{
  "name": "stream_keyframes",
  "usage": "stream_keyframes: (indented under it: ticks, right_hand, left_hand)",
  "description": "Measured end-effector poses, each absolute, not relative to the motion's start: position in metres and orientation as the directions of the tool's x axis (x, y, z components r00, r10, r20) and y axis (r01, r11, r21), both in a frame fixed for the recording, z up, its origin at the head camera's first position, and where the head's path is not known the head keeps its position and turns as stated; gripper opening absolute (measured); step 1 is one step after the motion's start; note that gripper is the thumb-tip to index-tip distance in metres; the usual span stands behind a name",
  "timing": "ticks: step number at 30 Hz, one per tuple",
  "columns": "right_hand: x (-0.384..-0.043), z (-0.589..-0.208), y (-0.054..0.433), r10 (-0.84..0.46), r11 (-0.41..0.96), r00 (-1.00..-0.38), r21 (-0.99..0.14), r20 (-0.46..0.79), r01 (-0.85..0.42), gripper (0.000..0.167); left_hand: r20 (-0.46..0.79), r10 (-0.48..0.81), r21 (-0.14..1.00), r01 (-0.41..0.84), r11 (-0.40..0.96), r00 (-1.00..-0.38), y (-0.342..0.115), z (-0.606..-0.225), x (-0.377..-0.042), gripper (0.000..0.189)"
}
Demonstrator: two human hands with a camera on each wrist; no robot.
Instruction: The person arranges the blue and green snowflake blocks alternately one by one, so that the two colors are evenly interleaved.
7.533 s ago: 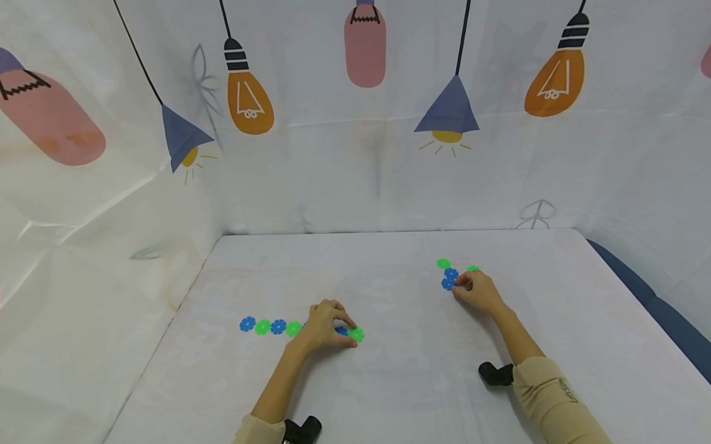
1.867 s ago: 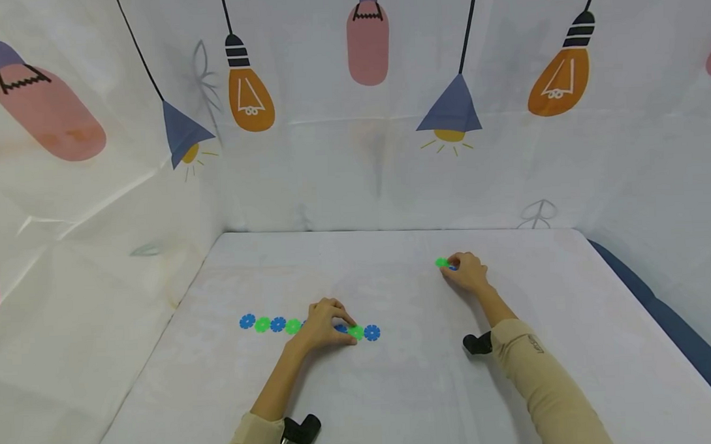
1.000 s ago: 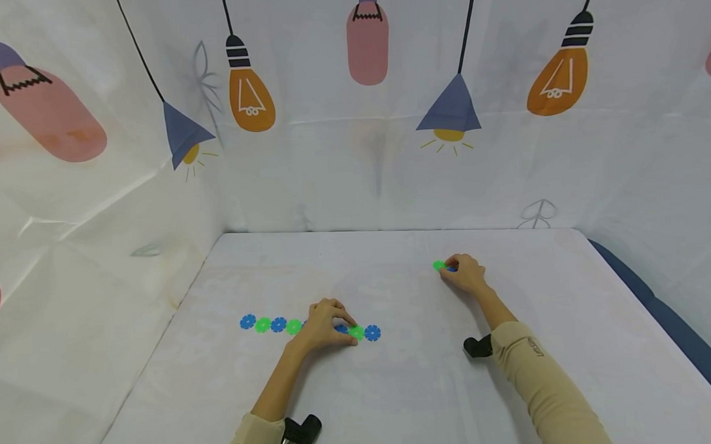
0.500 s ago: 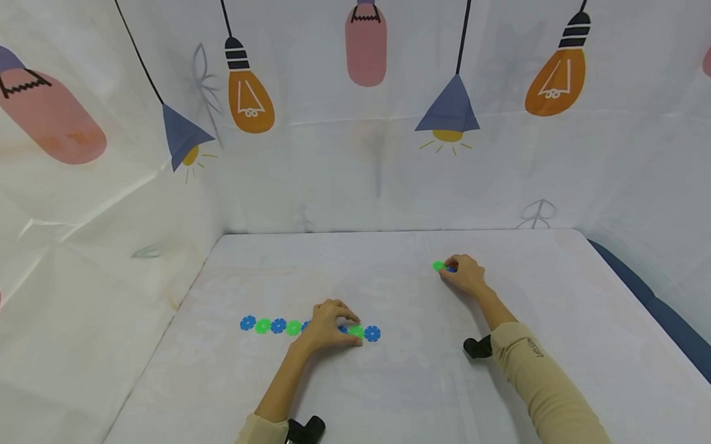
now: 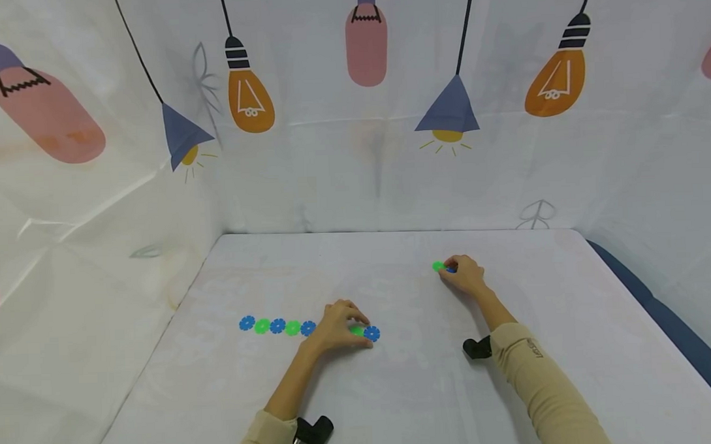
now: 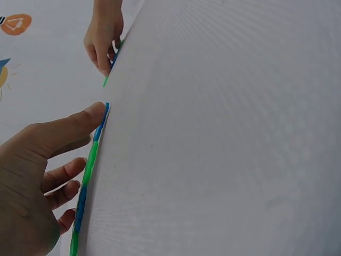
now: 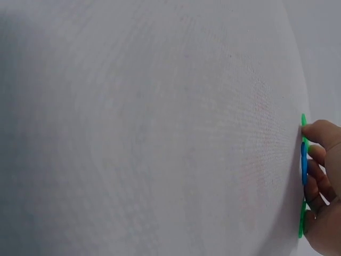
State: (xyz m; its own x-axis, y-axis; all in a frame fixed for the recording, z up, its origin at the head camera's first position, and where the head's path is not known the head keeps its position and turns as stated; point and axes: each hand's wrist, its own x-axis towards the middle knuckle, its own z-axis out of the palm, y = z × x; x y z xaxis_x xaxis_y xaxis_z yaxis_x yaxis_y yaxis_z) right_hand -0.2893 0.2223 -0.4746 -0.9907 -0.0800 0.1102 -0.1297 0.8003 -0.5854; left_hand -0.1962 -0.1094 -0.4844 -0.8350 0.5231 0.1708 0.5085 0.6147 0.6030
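A row of blue and green flower-shaped plastic discs lies on the left half of the table, part of it hidden beneath my left hand point(image 5: 340, 326). Its thumb and forefinger hold the edges of the blue disc point(image 5: 372, 334) at the right end, beside a green disc point(image 5: 356, 330). Farther back on the right, my right hand point(image 5: 468, 274) pinches a green disc point(image 5: 438, 266) lying on the table. Under those fingers a blue disc point(image 5: 451, 269) partly shows. The right wrist view has another green disc point(image 7: 301, 218) low beside the palm.
The white table point(image 5: 426, 389) meets a white backdrop point(image 5: 330, 177) printed with lamps at its far edge. A black wrist mount point(image 5: 314, 431) sits on the left sleeve cuff, another black mount point(image 5: 477, 348) on the right. Dark blue material point(image 5: 658, 309) shows past the table's right edge.
A blue disc has joined the row's right end, past the green one. My left hand has slid right onto it. The right hand has gone from the blue discs to the green one.
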Motion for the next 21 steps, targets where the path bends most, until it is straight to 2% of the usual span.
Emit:
stream_keyframes:
  ticks: [21]
  right_hand:
    - [-0.2884,-0.4738,0.2218,-0.086,0.798,-0.991,-0.589,0.103,-0.131,0.034]
  left_hand:
    - [0.179,0.536,0.577,0.529,0.622,-0.825,-0.1067,-0.4848,-0.1969,0.028]
